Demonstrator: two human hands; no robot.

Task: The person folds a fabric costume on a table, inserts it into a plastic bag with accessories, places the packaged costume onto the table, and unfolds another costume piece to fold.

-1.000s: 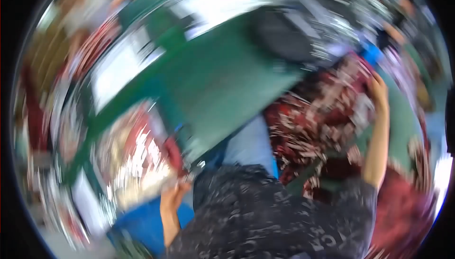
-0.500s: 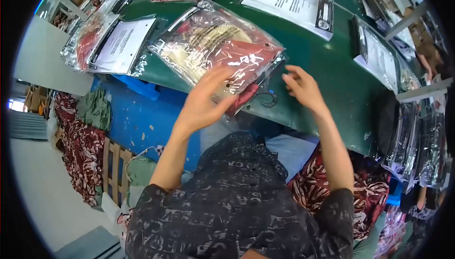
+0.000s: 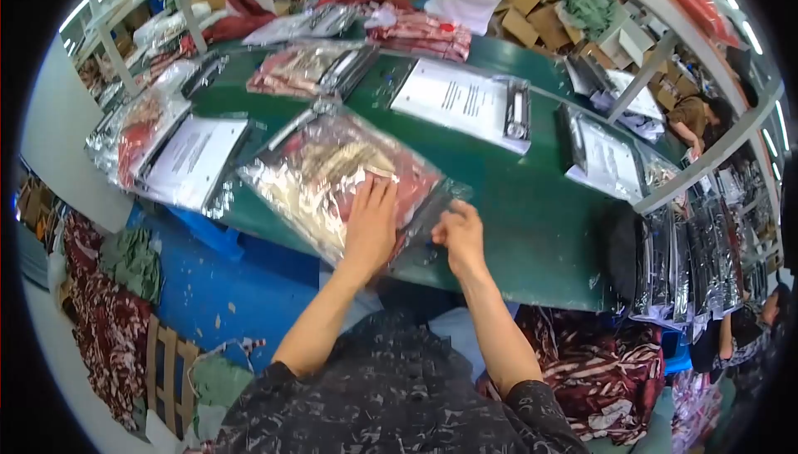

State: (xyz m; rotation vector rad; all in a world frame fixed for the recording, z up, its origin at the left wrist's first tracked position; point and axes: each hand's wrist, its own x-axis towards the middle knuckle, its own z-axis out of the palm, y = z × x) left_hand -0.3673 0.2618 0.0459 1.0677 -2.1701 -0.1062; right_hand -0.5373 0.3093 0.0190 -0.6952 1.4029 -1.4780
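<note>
Spanning much of the view, the green table (image 3: 532, 242) bears a clear bag (image 3: 283, 176) of red and cream cloth (image 3: 349, 155) along its near edge. Steadying the bag well probably calls for light, even pressure, so it doesn't skid across the table. It lies directly beneath the straight, nearly flat fingers of the left hand (image 3: 371, 225), which grasp nothing; the right hand (image 3: 460, 236), over the table's near side, curls its fingers beside the bag, and I can't tell whether they pinch it.
</note>
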